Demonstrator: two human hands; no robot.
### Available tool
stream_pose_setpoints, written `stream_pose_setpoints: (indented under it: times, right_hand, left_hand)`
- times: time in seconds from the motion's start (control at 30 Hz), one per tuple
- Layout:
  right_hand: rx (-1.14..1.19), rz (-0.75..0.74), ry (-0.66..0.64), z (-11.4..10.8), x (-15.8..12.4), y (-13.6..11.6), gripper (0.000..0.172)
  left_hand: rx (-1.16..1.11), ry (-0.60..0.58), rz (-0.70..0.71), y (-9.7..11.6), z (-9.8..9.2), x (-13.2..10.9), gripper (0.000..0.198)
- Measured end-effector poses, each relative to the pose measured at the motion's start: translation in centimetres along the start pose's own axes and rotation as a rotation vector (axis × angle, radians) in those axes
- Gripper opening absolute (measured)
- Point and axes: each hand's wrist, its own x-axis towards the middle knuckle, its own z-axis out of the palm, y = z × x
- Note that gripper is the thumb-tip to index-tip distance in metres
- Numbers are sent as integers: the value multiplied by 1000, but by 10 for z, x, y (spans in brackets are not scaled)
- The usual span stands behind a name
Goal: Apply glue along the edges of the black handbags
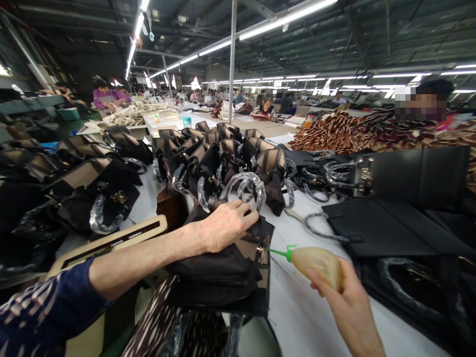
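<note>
A dark handbag (219, 267) lies on the white table (305, 307) directly in front of the person, its top edge turned toward the right. The left hand (226, 225) rests on top of it, palm down, with the fingers curled over the bag's upper edge just below a handle wrapped in clear plastic (245, 186). The forearm crosses the view from the lower left, ending in a dark blue patterned sleeve (40, 310).

The right hand (349, 305) comes in from the lower right and grips a soft, yellowish squeeze bottle (318, 260), fingers closed around its body. The bottle's thin green nozzle (278, 253) points left and its tip sits just beside the brass clasp (265, 250) on the bag's edge; whether it touches cannot be told.

Behind the held bag, more dark handbags with tan panels (223, 153) stand packed in rows, their handles also wrapped in plastic. To the left, further bags lie in a pile (92, 193), and a flat tan board with a slot (111, 240) sits near the forearm. To the right, flat black bag panels (390, 223) lie on the table, with a stack of brown leather pieces (334, 131) beyond them. A co-worker (427, 106) sits behind that stack, and other people work at tables far back under long ceiling lights.
</note>
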Motion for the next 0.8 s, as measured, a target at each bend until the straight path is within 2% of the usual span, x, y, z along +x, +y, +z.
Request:
stream_pose_setpoints:
  times: [0.2, 0.5, 0.8]
  right_hand:
    - [-5, -17, -12, 5, 0, -1, 56]
    - [-69, 1, -59, -9, -4, -9, 62]
    - [27, 37, 32, 0, 0, -1, 63]
  left_hand:
    - [9, -14, -10, -3, 1, 3, 19]
    - [14, -24, -7, 0, -1, 3, 22]
    - [-2, 10, 8, 1, 2, -1, 17]
